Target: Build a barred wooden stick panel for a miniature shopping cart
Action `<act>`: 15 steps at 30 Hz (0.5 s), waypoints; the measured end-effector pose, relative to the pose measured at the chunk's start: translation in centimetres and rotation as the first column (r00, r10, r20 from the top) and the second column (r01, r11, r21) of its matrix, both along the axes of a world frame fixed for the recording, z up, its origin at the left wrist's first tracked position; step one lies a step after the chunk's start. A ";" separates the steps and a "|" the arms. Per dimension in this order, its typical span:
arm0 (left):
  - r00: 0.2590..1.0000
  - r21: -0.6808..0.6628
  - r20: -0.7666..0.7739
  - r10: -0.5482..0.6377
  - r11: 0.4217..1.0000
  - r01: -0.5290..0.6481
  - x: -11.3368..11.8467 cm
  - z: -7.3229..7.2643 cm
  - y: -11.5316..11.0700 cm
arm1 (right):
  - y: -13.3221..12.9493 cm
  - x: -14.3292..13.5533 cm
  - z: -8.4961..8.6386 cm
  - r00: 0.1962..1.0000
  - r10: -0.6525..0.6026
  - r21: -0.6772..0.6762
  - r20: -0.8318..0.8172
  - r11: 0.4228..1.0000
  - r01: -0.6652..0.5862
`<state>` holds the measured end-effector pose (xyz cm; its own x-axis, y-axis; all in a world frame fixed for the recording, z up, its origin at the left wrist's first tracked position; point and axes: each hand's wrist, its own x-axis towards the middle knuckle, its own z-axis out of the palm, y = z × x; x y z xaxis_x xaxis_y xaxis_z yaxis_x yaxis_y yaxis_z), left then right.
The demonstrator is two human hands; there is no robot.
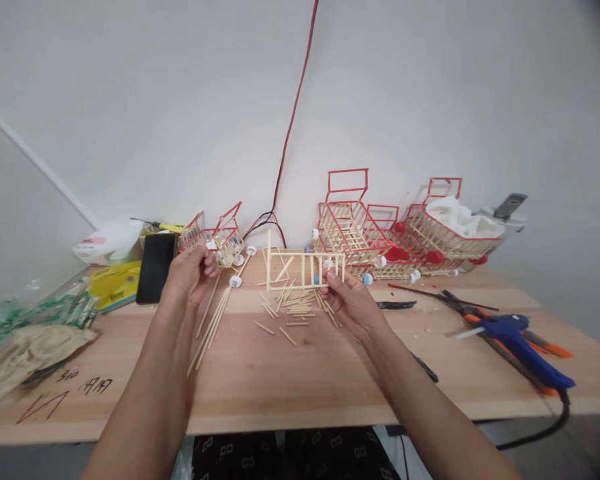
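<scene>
My right hand [353, 300] pinches the lower right end of a small stick frame [307, 270], a ladder-like panel with crossed sticks at its left part, held up over the table. My left hand [195, 268] is closed, its fingers pinched together in front of a small stick shopping cart [225, 243]; a whitish bit shows at the fingertips, too small to name. Below the frame lie several short cut sticks [297, 308] in a loose pile. Long sticks [213, 320] lie beside my left wrist, near white bottle-cap wheels [235, 281].
Red-trimmed stick carts [350, 227] stand at the back right. A blue glue gun [510, 330], pliers [460, 303] and a dark blade [397, 305] lie on the right. On the left are a phone [156, 270], a yellow packet [114, 285] and plastic bags [45, 333].
</scene>
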<state>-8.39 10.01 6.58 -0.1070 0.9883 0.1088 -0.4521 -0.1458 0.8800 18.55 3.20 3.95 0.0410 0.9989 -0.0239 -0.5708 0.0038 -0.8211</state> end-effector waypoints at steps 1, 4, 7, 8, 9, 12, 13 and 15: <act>0.999 0.000 -0.016 -0.037 0.999 0.037 0.2 -0.1 0.0 | 0.0 0.0 0.0 1.000 -0.002 0.005 0.003 1.000 0.002; 0.992 0.011 -0.102 -0.072 0.997 0.073 0.6 -0.8 0.3 | 0.1 0.1 -0.1 1.000 -0.009 0.004 0.006 1.000 0.009; 0.981 0.051 -0.194 0.009 0.999 0.001 0.6 -1.6 0.6 | 0.1 0.2 -0.1 1.000 -0.017 0.000 0.008 1.000 0.017; 0.975 0.067 -0.215 0.049 0.997 -0.035 0.5 -1.7 0.7 | 0.0 0.2 0.0 1.000 -0.019 0.001 0.008 1.000 0.019; 0.969 0.082 -0.231 0.090 0.994 -0.072 0.5 -1.8 0.7 | 0.0 0.2 0.0 1.000 -0.021 0.002 0.008 1.000 0.021; 0.945 0.123 -0.255 0.204 0.976 -0.177 0.4 -1.6 0.5 | -0.1 0.2 0.1 1.000 -0.028 -0.002 0.012 1.000 0.028; 0.937 0.135 -0.262 0.232 0.970 -0.203 0.4 -1.5 0.4 | -0.1 0.3 0.1 0.999 -0.029 -0.003 0.015 1.000 0.029; 0.915 0.143 -0.296 0.275 0.960 -0.242 0.4 -1.1 0.1 | -0.1 0.3 0.1 0.999 -0.033 -0.002 0.016 0.999 0.033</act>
